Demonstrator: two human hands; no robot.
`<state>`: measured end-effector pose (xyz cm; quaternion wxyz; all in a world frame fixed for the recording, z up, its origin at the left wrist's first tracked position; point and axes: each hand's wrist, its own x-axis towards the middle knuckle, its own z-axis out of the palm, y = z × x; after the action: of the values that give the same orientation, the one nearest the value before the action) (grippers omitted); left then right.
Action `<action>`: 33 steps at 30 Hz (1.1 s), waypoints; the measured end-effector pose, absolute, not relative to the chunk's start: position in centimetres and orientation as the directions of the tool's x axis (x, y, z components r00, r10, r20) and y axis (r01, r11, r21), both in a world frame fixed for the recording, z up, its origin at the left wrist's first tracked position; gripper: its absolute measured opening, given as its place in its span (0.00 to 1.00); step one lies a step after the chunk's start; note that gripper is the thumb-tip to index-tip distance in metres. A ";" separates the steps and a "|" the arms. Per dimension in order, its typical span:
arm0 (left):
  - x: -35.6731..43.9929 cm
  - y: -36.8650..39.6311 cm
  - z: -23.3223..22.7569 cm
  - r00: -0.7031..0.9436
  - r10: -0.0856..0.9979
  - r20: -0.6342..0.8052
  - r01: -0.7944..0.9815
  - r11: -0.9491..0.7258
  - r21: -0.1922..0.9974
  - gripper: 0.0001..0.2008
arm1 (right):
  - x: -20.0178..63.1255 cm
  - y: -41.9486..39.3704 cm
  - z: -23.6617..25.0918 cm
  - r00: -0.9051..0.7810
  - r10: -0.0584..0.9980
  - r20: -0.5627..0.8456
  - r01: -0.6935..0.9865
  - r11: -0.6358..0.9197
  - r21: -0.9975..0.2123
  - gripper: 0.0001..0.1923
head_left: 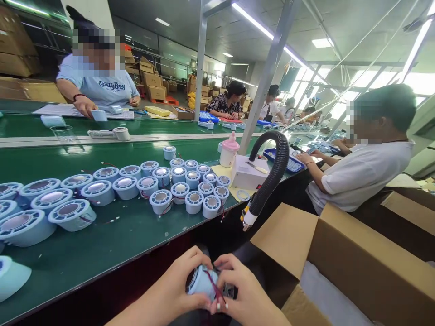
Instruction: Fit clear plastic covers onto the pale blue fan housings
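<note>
Just off the bench's front edge, my left hand (181, 283) is wrapped around a light-blue round plastic housing (202, 285), which is tilted on its side. Dark red wires (213, 284) cross the housing toward my right hand (243, 287). The right fingers are curled, with thumb and fingertips closed at the wires. Small white connectors (222, 306) show by that thumb. A dark gridded part (229, 290) is partly hidden behind the right fingers, and I cannot tell whether it is gripped or attached to the housing.
Several similar blue housings (159, 201) stand in rows on the green bench (136, 242). A black flexible hose (277, 167) arches from a white box (249, 172) beside a pink-lidded cup (229, 151). An open carton (367, 258) is at right. Co-workers sit opposite and to the right.
</note>
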<state>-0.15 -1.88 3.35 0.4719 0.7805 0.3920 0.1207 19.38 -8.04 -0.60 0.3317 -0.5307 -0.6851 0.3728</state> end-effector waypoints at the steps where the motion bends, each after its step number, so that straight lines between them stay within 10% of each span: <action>1: -0.3 -1.9 2.8 0.661 0.734 -0.152 0.470 -0.248 0.847 0.25 | 19.3 -8.3 -0.5 -0.202 0.976 0.078 0.433 0.160 -0.887 0.06; 9: -0.9 -2.5 -0.4 0.764 0.642 0.070 0.228 -0.369 0.901 0.33 | 19.7 -9.8 0.3 -0.026 0.994 0.108 0.297 0.111 -0.948 0.14; 16: -0.6 -4.0 0.0 0.780 0.615 -0.116 0.088 0.075 0.993 0.33 | 21.0 -9.9 0.9 -0.048 0.999 -0.008 0.055 -0.005 -0.998 0.11; 21: -1.0 -4.9 0.0 0.736 0.640 -0.220 -0.049 0.374 0.926 0.33 | 21.7 -10.6 1.3 -0.265 0.949 0.173 0.349 0.261 -0.900 0.20; 33: -2.2 -5.1 1.7 0.798 0.603 -0.002 -0.054 0.074 0.996 0.38 | 21.2 -11.8 1.5 -0.252 0.966 0.054 0.171 0.100 -0.980 0.25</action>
<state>-2.18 -5.10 1.74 0.7005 0.6389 0.2150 0.2343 21.20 -11.82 1.55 0.4053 -0.4577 -0.6209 0.4906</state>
